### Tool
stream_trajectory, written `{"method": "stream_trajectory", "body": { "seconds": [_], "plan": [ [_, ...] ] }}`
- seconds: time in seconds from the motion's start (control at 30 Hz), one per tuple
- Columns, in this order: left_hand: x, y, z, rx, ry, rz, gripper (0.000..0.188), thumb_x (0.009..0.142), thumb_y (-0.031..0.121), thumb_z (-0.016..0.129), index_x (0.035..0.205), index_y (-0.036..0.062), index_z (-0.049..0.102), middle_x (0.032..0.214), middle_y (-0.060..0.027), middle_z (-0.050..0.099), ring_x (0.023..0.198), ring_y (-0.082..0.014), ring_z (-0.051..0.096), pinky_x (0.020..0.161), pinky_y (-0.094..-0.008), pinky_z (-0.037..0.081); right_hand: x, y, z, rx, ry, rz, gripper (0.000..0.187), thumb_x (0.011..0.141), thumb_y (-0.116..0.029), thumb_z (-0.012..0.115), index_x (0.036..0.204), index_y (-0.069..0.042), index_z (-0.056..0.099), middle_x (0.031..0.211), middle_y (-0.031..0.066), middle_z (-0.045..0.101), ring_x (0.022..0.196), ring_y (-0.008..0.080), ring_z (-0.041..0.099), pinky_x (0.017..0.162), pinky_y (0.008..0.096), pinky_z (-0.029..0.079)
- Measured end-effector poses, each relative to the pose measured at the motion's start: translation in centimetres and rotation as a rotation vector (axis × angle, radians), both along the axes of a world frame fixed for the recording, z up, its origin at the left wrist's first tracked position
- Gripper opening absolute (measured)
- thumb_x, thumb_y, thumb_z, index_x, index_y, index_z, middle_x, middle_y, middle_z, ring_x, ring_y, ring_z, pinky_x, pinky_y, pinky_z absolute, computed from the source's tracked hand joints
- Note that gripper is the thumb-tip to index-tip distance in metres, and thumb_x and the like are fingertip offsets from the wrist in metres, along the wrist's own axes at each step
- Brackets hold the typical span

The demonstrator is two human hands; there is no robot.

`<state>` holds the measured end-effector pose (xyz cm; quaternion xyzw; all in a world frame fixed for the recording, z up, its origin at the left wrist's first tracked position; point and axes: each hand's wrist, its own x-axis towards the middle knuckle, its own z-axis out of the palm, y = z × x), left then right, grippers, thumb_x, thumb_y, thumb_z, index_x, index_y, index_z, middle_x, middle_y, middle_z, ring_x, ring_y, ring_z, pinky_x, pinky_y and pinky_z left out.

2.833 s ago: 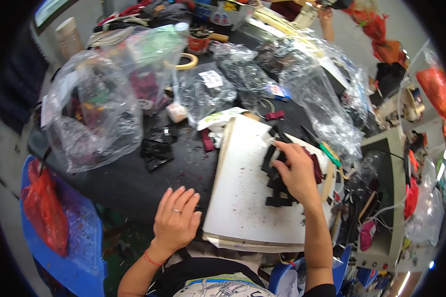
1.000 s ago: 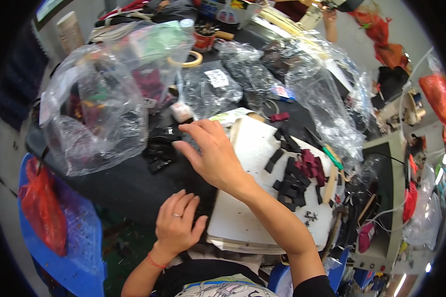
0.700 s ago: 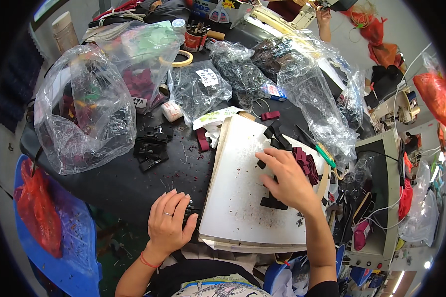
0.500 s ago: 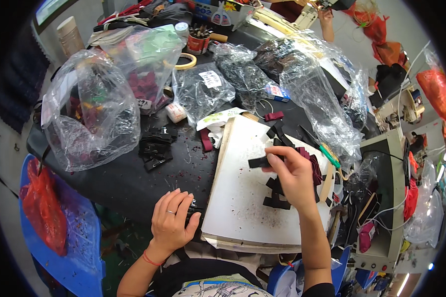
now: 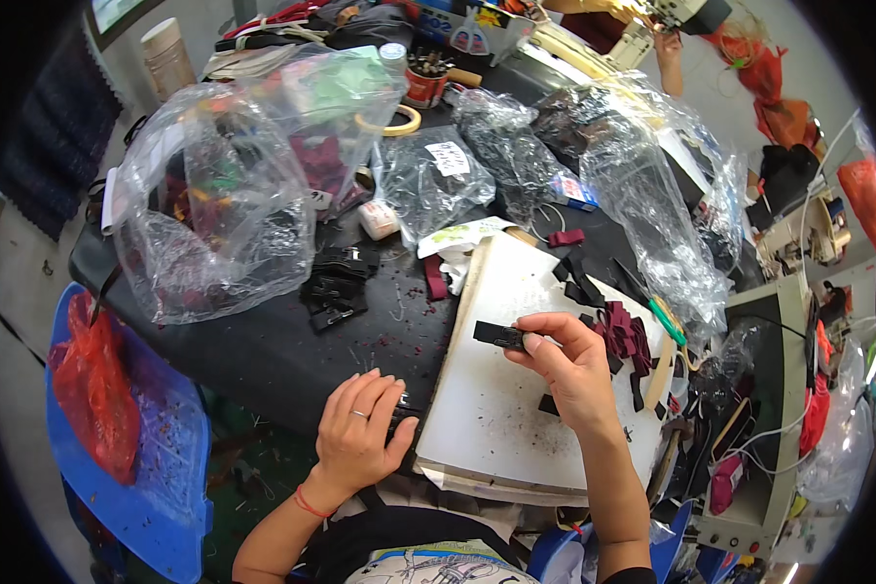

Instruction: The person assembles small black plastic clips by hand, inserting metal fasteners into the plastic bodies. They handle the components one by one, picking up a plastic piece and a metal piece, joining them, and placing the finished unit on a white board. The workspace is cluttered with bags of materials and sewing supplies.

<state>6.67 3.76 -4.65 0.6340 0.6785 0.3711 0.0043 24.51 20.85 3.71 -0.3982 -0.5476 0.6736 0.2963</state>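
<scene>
A short black strip [image 5: 496, 335] is pinched between the thumb and fingertips of my right hand [image 5: 572, 368], above the white board [image 5: 487, 389]. Its free end points left. My left hand [image 5: 365, 428] rests at the table's front edge, left of the board, fingers extended and thumb apart. Small black pieces with metallic glints [image 5: 405, 411] show beside its thumb, partly covered by the hand. More black strips [image 5: 580, 282] and a heap of maroon strips [image 5: 621, 336] lie on the board beyond and right of my right hand.
Green-handled scissors [image 5: 668, 321] lie at the board's right edge. A pile of black pieces with metal parts [image 5: 341, 282] sits on the dark table. Clear plastic bags [image 5: 214, 224] crowd the far side. A blue chair [image 5: 170, 457] holds a red bag [image 5: 97, 399].
The view has shifted, so the table appears farther right. My right hand has drawn the black strip nearer, away from the strips on the board. My left hand stays at the table edge.
</scene>
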Motion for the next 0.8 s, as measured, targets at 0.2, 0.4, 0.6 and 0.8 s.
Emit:
{"method": "stream_trajectory", "body": {
  "seconds": [0.2, 0.4, 0.6, 0.8],
  "plan": [
    [-0.4, -0.3, 0.5, -0.004, 0.011, 0.009, 0.037, 0.08, 0.024, 0.068, 0.109, 0.0, 0.065, 0.109, -0.0128, 0.063, 0.107, -0.0305, 0.059, 0.096, -0.0438, 0.047, -6.4, -1.2, -1.3, 0.042, -0.006, 0.216, 0.019, 0.091, -0.002, 0.062, 0.108, 0.005, 0.061, 0.101, 0.008, 0.065, 0.091, 0.014, 0.064, 0.081, 0.0276, 0.057],
    [-0.4, -0.1, 0.4, -0.001, 0.0, 0.012, 0.038, 0.079, 0.025, 0.069, 0.106, -0.0011, 0.065, 0.106, -0.0142, 0.064, 0.102, -0.0323, 0.06, 0.094, -0.0435, 0.047, -13.8, -2.9, -5.7, 0.491, -0.381, 0.334, 0.013, 0.085, -0.005, 0.067, 0.096, -0.001, 0.061, 0.09, 0.0111, 0.063, 0.081, 0.0236, 0.063, 0.073, 0.0342, 0.051],
    [0.0, 0.3, 0.5, -0.032, -0.017, -0.004, 0.04, 0.076, 0.022, 0.068, 0.108, -0.0016, 0.064, 0.112, -0.0161, 0.061, 0.107, -0.0358, 0.057, 0.096, -0.0467, 0.044, -12.6, -2.3, -4.9, 1.039, -0.535, 0.252, 0.013, 0.08, -0.008, 0.067, 0.088, -0.005, 0.058, 0.088, 0.0148, 0.055, 0.089, 0.0336, 0.055, 0.078, 0.0433, 0.046],
    [0.0, 0.0, -0.2, -0.016, 0.0, 0.0, 0.036, 0.08, 0.02, 0.065, 0.109, -0.0001, 0.064, 0.112, -0.0128, 0.062, 0.107, -0.0333, 0.058, 0.097, -0.0457, 0.044, -1.7, 6.2, 0.1, 1.113, -0.945, -0.019, 0.013, 0.085, -0.009, 0.064, 0.095, -0.001, 0.068, 0.095, 0.0128, 0.067, 0.093, 0.0312, 0.059, 0.088, 0.0396, 0.045]
  ]
}}
